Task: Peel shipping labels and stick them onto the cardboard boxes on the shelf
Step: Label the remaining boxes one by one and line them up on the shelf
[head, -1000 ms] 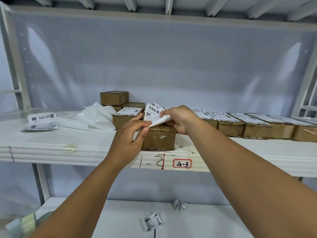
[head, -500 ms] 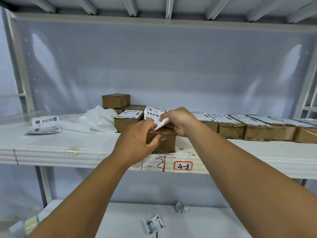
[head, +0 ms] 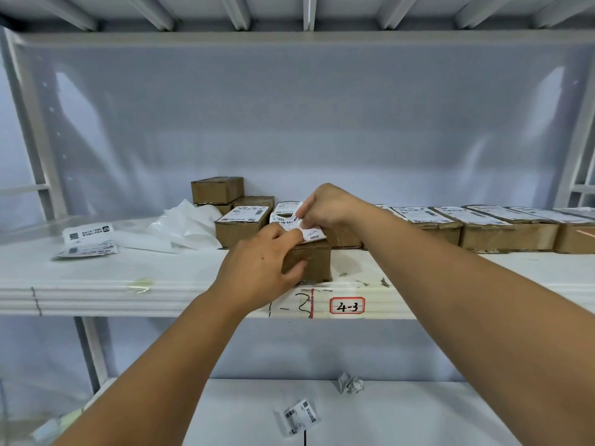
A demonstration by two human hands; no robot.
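Observation:
A small brown cardboard box [head: 317, 262] sits at the front edge of the white shelf [head: 161, 284]. A white shipping label [head: 291, 222] with barcodes curls above its top. My right hand [head: 328, 207] pinches the label's upper edge from behind. My left hand [head: 260, 262] rests against the box's left side, its fingers pressing the label's lower part onto the box top. Part of the label is hidden under my fingers.
A labelled box [head: 241, 225] and unlabelled stacked boxes [head: 217, 189] stand behind left. A row of labelled boxes [head: 483, 226] runs to the right. Crumpled white backing paper [head: 183, 228] and loose labels [head: 87, 241] lie left. Paper scraps [head: 297, 418] lie on the lower shelf.
The label has come down from upright toward the box top. My left hand moved right onto the box and label; my right hand shifted to grip the label's upper edge.

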